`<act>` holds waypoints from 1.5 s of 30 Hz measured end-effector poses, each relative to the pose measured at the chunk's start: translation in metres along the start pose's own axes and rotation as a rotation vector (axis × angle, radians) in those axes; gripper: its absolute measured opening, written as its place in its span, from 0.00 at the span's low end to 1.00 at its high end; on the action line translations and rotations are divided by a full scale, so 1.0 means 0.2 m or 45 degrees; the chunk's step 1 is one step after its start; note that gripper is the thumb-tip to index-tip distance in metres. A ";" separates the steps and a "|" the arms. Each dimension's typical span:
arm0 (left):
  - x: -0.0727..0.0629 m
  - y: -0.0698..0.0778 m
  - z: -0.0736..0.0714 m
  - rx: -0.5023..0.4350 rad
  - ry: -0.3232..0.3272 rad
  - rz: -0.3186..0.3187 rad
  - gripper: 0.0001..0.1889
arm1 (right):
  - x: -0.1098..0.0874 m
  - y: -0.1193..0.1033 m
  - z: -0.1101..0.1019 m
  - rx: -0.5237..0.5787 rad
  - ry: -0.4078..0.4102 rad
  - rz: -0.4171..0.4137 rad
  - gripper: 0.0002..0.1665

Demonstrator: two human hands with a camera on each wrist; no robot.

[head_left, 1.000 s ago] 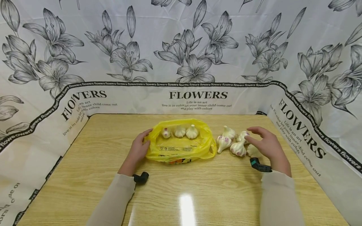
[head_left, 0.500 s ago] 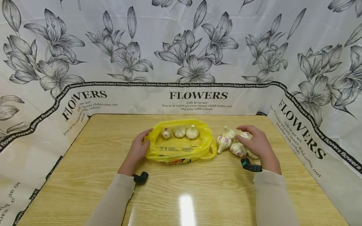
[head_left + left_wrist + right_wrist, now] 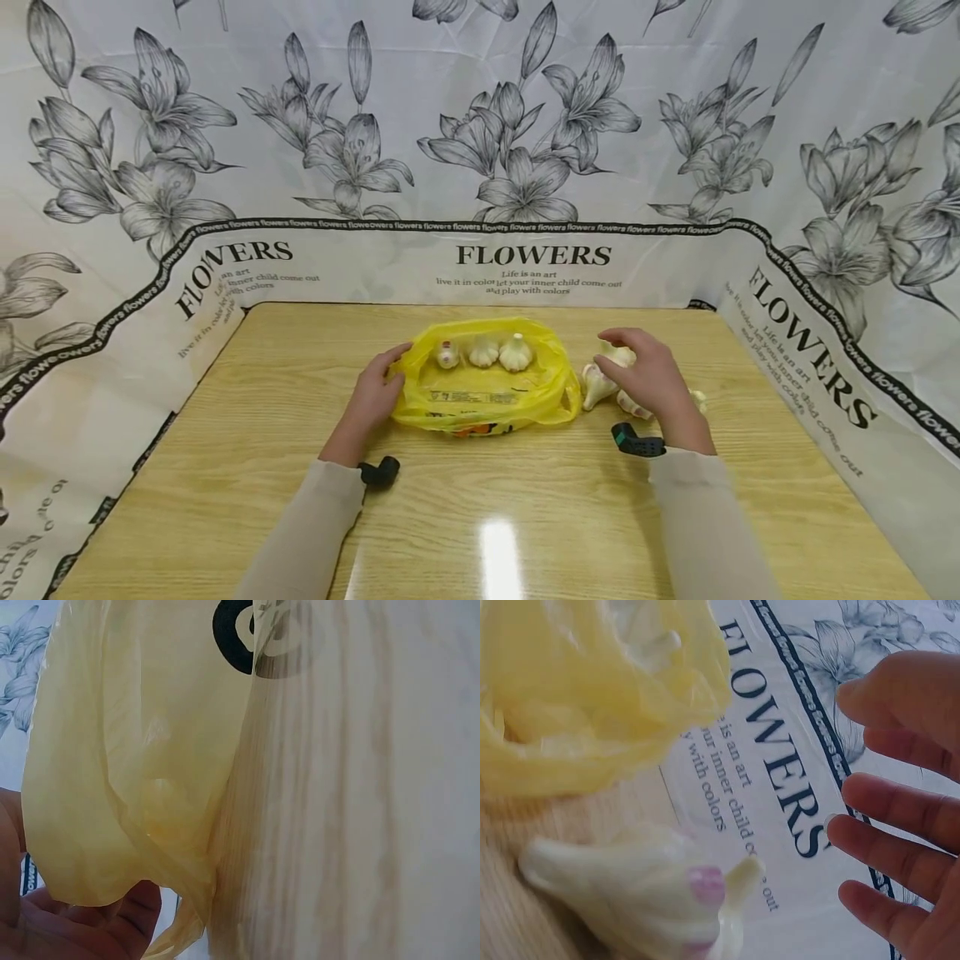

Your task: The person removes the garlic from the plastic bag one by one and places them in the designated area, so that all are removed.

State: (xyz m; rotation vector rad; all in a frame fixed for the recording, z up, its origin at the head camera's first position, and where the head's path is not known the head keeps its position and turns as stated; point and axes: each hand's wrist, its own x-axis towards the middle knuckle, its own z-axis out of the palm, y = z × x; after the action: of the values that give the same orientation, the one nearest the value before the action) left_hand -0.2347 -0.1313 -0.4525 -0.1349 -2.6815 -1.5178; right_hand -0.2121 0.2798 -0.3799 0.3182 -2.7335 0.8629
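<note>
My left hand [image 3: 373, 396] holds the left rim of a yellow plastic bag [image 3: 540, 404]; in the left wrist view, its fingers [image 3: 135, 919] curl behind the film. The bag lies with its mouth spread. Three garlic bulbs are visible inside, including a white garlic bulb [image 3: 516, 353] at the right. Several more garlic bulbs lie outside, among them a purple-tinged garlic bulb [image 3: 597, 387] beside the bag. Over this loose group hovers my right hand [image 3: 654, 385], partly hiding it. The right wrist view shows its fingers spread, holding nothing, apart from the nearest garlic bulb [image 3: 630, 892].
A wood-grain table [image 3: 480, 500] carries everything. A white flower-printed cloth [image 3: 536, 275] rises along its back and sides. Black wrist devices [image 3: 637, 442] are worn on both wrists.
My right hand has moved left across the loose garlic bulbs, from the right side of the group towards the bag. My left hand and the bag stay in place; the head view has shifted slightly.
</note>
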 end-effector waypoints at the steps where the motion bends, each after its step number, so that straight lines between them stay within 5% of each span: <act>1: 0.00 0.00 0.00 -0.001 0.002 -0.004 0.26 | 0.01 -0.01 0.01 0.003 0.003 -0.017 0.28; 10: 0.00 0.01 0.00 0.000 -0.010 -0.015 0.25 | 0.06 -0.13 0.10 0.022 -0.016 -0.059 0.27; 26: 0.00 0.01 0.01 0.005 -0.002 0.006 0.25 | 0.12 -0.28 0.31 0.119 0.007 0.036 0.30; 45: 0.00 0.04 0.00 0.030 0.008 0.060 0.25 | 0.20 -0.36 0.45 0.136 -0.096 0.189 0.35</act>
State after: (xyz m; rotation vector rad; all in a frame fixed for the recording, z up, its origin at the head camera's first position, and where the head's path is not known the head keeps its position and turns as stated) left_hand -0.2342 -0.1280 -0.4458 -0.1906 -2.6700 -1.4704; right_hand -0.2452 0.1646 -0.4000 0.1726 -2.8151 1.0585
